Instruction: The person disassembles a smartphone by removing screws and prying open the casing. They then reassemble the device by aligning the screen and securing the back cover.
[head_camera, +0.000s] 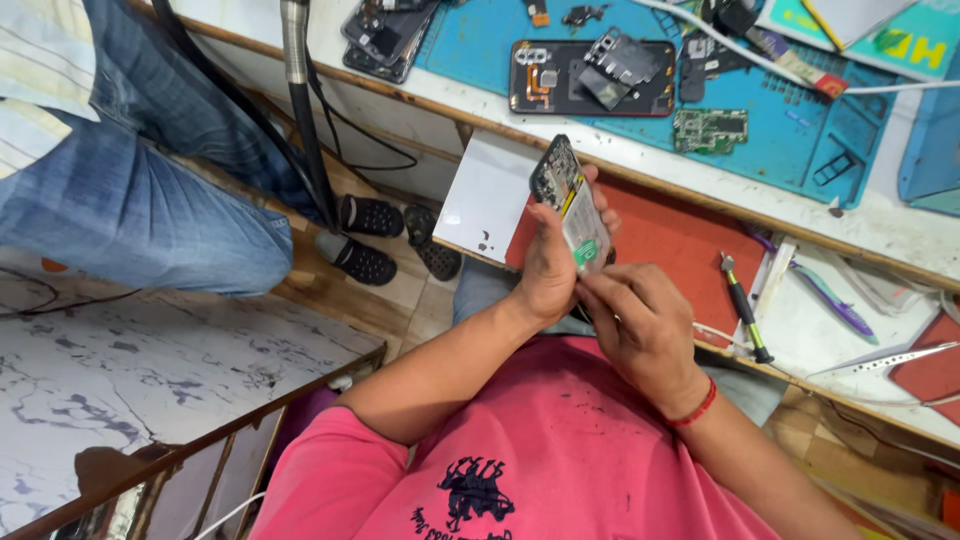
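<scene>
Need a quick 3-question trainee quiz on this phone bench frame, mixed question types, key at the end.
1. True or false: the left hand holds the opened phone up off the bench.
2. What is the right hand doing?
A. gripping the screwdriver
B. fingertips at the phone's lower end
C. resting on the blue mat
3. Fill in: a second opened phone lies on the ____ mat.

Key
1. true
2. B
3. blue
</scene>
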